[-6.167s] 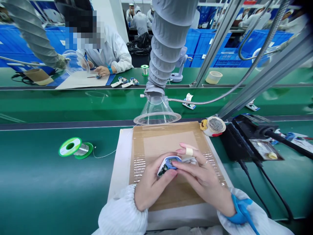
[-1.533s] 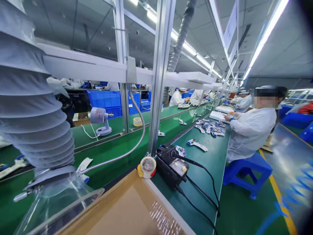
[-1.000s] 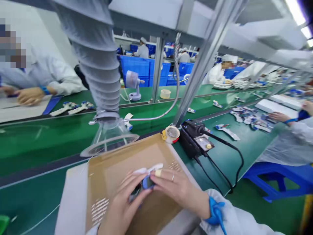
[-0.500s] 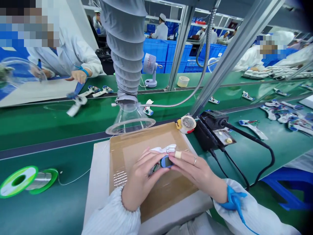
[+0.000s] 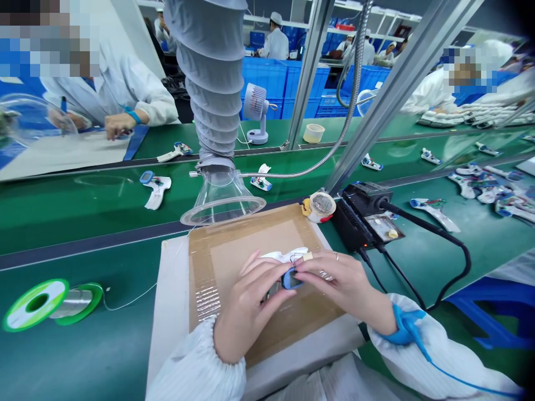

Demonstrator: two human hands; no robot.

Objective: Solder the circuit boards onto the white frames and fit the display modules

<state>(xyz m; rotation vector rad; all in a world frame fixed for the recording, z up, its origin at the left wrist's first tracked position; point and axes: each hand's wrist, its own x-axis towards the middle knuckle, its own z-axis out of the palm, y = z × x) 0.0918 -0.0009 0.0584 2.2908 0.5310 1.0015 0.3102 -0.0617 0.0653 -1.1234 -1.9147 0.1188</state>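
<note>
Over the taped cardboard work board [image 5: 228, 245], both hands hold one small part-built device. Its blue-rimmed display [image 5: 292, 278] faces up toward me, and a white curved housing shell [image 5: 278, 256] shows behind the fingers. My left hand [image 5: 251, 303] is closed around the device's left side, thumb below the display and fingers above. With thumb and fingertips, my right hand [image 5: 340, 275] pinches the display's right edge, where a thin dark wire shows. It wears a ring, a finger wrap and a blue wrist strap [image 5: 401, 326]. Fingers hide much of the device.
A clear fume hood [image 5: 223, 203] hangs just beyond the board. A solder reel [image 5: 73, 303] lies left; a black soldering station [image 5: 359, 220] and tape roll [image 5: 321, 206] stand right. Similar gun-shaped halves [image 5: 157, 189] sit on the green belt [image 5: 96, 209]. A co-worker's hand [image 5: 119, 125] rests across it.
My hands and the device shift slightly right, and the display tilts a little. On the belt, the gun-shaped halves move right. The co-worker's hand draws back from the belt to the mat.
</note>
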